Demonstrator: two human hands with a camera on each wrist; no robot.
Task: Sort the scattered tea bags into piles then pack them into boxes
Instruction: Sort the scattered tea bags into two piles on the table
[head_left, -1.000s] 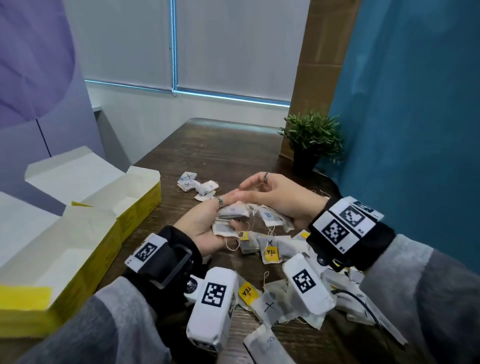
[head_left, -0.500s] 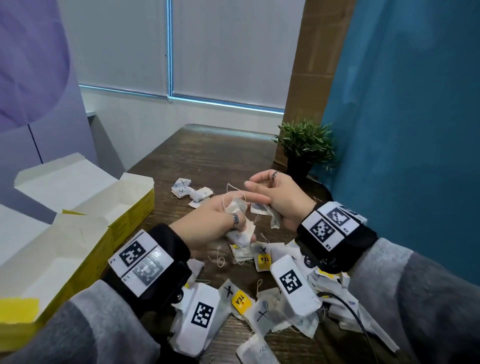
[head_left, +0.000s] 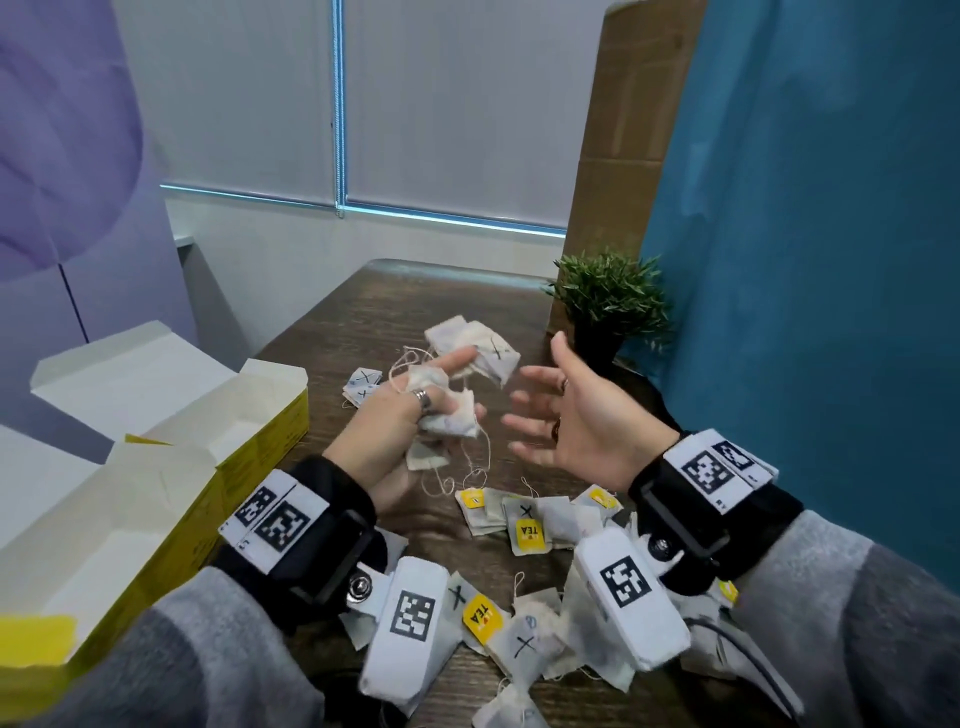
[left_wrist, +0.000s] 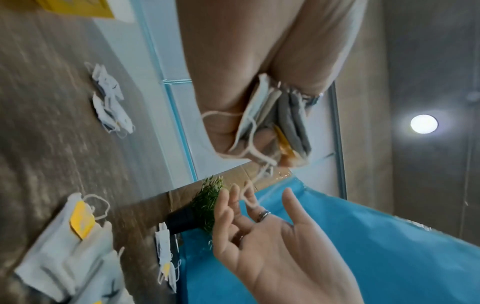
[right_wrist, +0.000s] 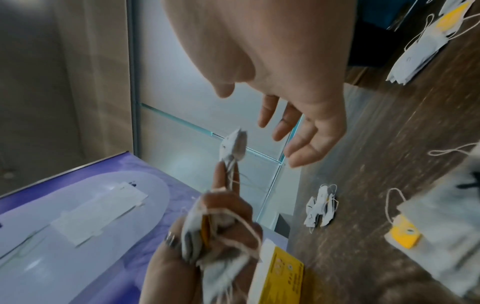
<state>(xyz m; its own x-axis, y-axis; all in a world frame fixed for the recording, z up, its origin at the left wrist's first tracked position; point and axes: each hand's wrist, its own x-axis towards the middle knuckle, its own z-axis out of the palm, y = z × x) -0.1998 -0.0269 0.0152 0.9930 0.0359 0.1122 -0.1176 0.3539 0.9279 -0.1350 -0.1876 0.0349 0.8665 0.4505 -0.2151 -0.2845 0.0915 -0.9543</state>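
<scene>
My left hand (head_left: 423, 410) is raised above the table and grips a bunch of white tea bags (head_left: 457, 421) with loose strings; some stick out past its forefinger (head_left: 475, 348). The left wrist view shows the same bunch of tea bags (left_wrist: 272, 123) stacked between the fingers, one with a yellow tag. My right hand (head_left: 540, 384) is held beside it, a little apart, palm toward the left hand, fingers spread and holding nothing. A small pile of X-marked tea bags (head_left: 363, 387) lies further back. Several scattered tea bags (head_left: 524, 525) lie on the table below my wrists.
Two open yellow boxes (head_left: 265, 436) stand at the table's left side, flaps up. A small potted plant (head_left: 608, 301) stands at the back right against a blue wall. The dark wooden table (head_left: 415, 296) ends at a white wall below the window.
Both hands have lifted higher over the table. The right hand has let go of the tea bags and opened, drawing away to the right. The left hand keeps the bunch.
</scene>
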